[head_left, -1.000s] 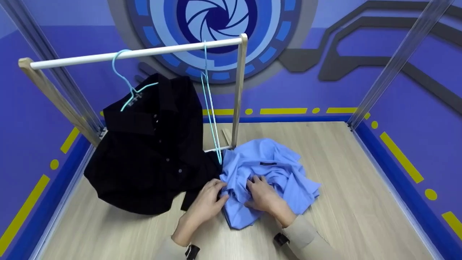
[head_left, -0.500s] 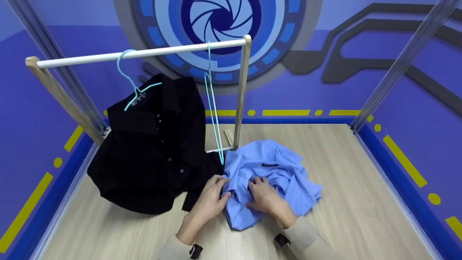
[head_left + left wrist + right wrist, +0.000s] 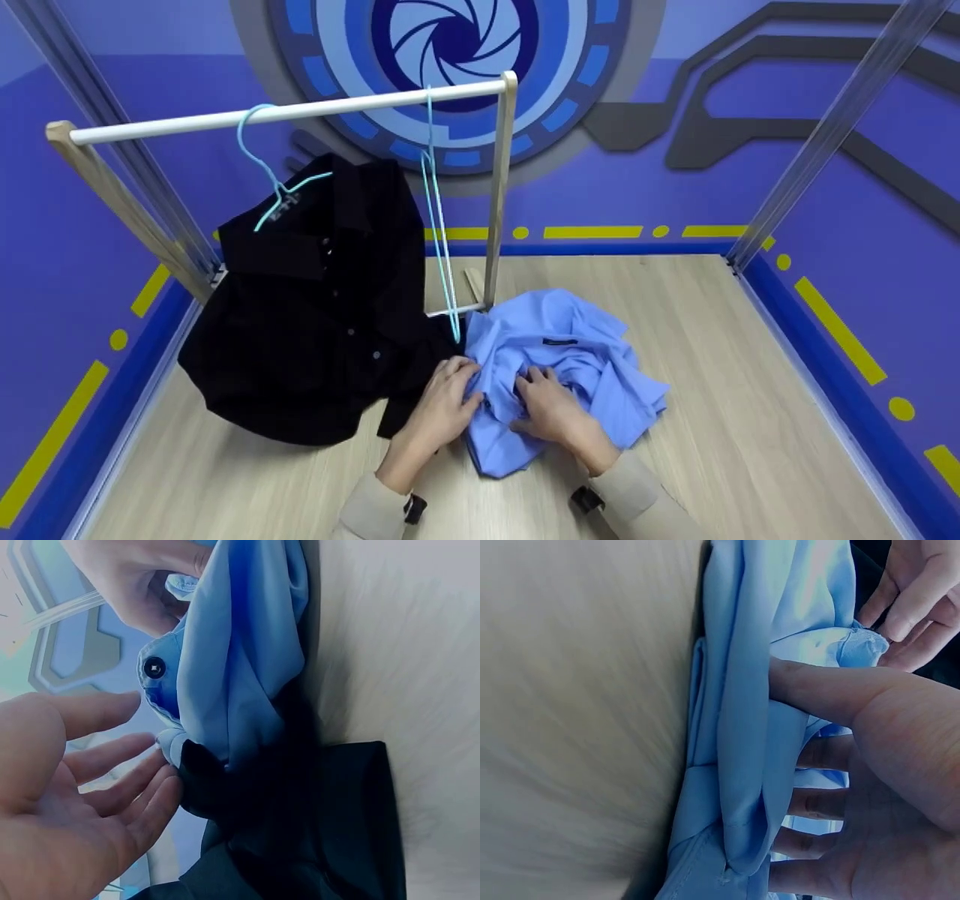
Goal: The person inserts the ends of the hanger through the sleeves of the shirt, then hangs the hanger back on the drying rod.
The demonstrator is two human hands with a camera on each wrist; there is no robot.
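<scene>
A crumpled light-blue shirt (image 3: 592,375) lies on the wooden table, a dark label showing inside its collar. My right hand (image 3: 551,405) grips its cloth; in the right wrist view the thumb lies over a fold and the fingers (image 3: 817,802) go in behind it. At the shirt's left edge is my left hand (image 3: 442,401). Its fingers are loosely bent, and the left wrist view shows the thumb apart from them, near a blue edge with a dark button (image 3: 154,668). The fingertips come close to the blue and black cloth; whether they touch is hard to tell.
Left of my hands, a black shirt (image 3: 300,337) hangs on a light-blue hanger (image 3: 259,161) from the white rail (image 3: 322,107) of a wooden-ended rack. Another blue hanger (image 3: 439,225) hangs bare near the rack's right post (image 3: 499,195). Patterned blue walls surround the table.
My left hand has shifted slightly right and forward along the blue shirt's left edge. The right hand keeps its place in the cloth. The head view has swayed a little.
</scene>
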